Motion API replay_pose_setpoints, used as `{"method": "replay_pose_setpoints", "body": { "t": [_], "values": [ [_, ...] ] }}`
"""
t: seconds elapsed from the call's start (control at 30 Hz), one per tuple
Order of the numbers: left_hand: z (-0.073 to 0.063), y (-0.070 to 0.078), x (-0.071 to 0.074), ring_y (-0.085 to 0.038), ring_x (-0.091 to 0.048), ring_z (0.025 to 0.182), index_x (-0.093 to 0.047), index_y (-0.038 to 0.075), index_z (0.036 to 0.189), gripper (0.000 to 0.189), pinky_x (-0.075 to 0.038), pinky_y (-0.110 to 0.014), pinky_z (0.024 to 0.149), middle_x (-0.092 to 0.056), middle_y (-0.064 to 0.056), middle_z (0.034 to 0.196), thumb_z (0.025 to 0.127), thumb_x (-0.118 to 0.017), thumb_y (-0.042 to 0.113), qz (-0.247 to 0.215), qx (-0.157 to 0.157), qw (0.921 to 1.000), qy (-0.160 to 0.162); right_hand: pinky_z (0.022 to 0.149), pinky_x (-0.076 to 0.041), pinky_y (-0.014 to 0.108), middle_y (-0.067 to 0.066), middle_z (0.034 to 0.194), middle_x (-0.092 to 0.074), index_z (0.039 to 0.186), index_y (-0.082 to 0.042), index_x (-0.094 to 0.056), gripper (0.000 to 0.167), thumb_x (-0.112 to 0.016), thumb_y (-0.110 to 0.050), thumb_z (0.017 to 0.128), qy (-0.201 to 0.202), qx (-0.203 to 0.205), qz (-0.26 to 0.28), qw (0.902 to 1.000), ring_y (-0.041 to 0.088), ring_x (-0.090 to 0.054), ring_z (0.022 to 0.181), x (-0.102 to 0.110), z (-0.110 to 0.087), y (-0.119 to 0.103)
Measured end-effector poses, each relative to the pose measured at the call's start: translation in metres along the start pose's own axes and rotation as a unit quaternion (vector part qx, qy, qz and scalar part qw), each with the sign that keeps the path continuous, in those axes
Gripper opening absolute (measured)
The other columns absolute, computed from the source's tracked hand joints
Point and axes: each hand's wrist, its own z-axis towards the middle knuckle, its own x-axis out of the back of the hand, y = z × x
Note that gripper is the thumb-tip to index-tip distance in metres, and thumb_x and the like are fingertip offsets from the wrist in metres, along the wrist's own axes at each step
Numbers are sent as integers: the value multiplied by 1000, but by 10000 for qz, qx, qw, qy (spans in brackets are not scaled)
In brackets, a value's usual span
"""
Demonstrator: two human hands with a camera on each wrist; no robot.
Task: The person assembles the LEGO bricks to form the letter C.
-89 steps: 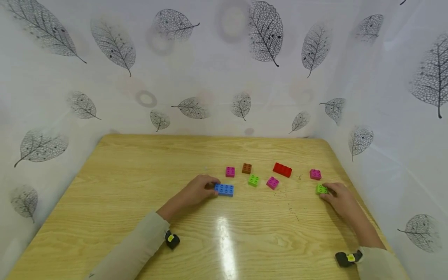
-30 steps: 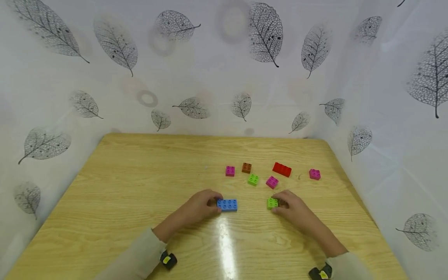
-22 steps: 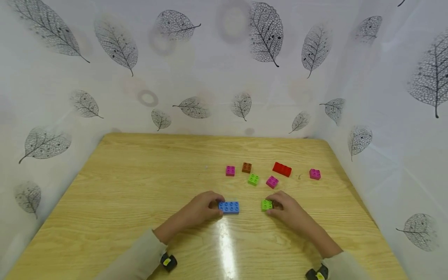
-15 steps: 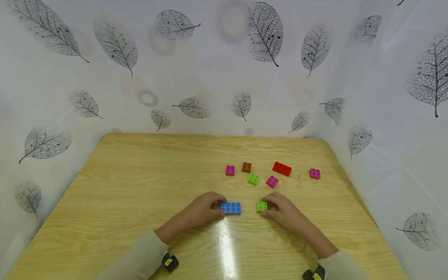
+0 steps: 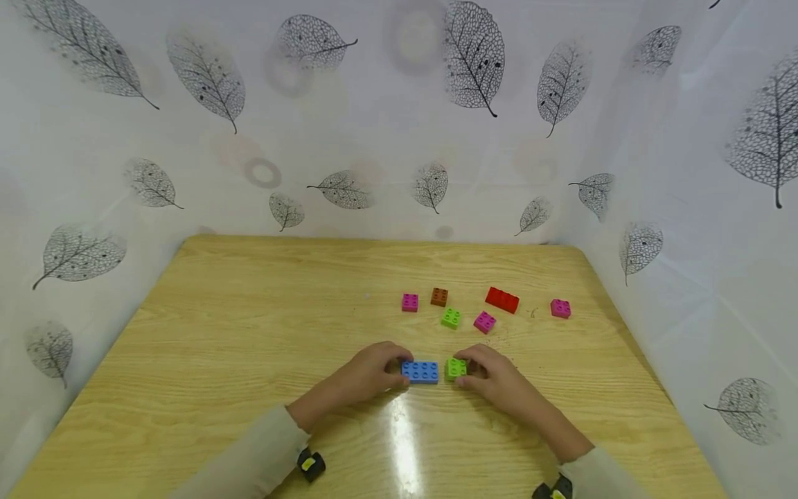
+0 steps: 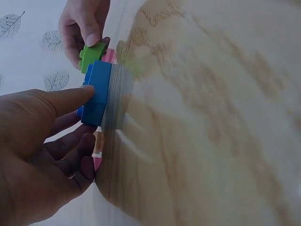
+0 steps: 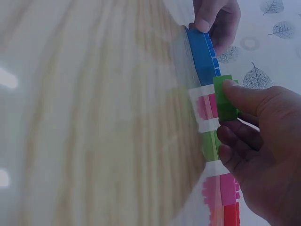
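Observation:
Near the middle of the table, my left hand (image 5: 373, 371) pinches the left end of a blue building brick (image 5: 420, 372) between thumb and fingers. Facing it, my right hand (image 5: 495, 378) pinches a small lime-green building brick (image 5: 456, 369) by its right side. A narrow gap separates the two bricks in the head view, the green one just right of the blue one's free end. Both have their studs upward. From the left wrist, the blue brick (image 6: 98, 94) shows close over the shiny tabletop. In the right wrist view the thumb lies against the green brick (image 7: 225, 99).
Beyond the hands lie a pink brick (image 5: 409, 303), a brown brick (image 5: 439, 296), another lime-green brick (image 5: 451, 318), a second pink brick (image 5: 484, 321) and a long red brick (image 5: 502, 300). Another pink brick (image 5: 560, 308) sits far right on the wooden table (image 5: 262, 298). A leaf-printed curtain (image 5: 374, 125) surrounds it.
My right hand has brought the green brick from the table's right side leftward to the middle. My left hand has drawn the blue brick nearer and slightly right, narrowing the gap between them.

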Motion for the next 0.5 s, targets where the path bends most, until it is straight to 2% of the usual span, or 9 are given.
{"method": "replay_pose_setpoints", "body": {
  "t": [0.2, 0.5],
  "values": [
    [3, 5, -1, -7, -58, 100, -69, 19, 122, 33, -50, -31, 89, -66, 8, 115, 91, -76, 29, 74, -79, 9999, 17, 78, -50, 23, -12, 109, -62, 128, -24, -64, 38, -73, -35, 93, 132, 325, 36, 9994, 8, -57, 93, -3, 1, -2],
    [4, 9, -1, -6, -57, 97, -69, 19, 122, 33, -49, -28, 87, -65, 9, 110, 91, -76, 29, 30, -42, 10000, -44, 73, -50, 23, -9, 112, -63, 127, -19, -67, 37, -74, -28, 92, 332, 911, 83, 9953, 6, -56, 90, -7, 0, -2]
  ]
}}
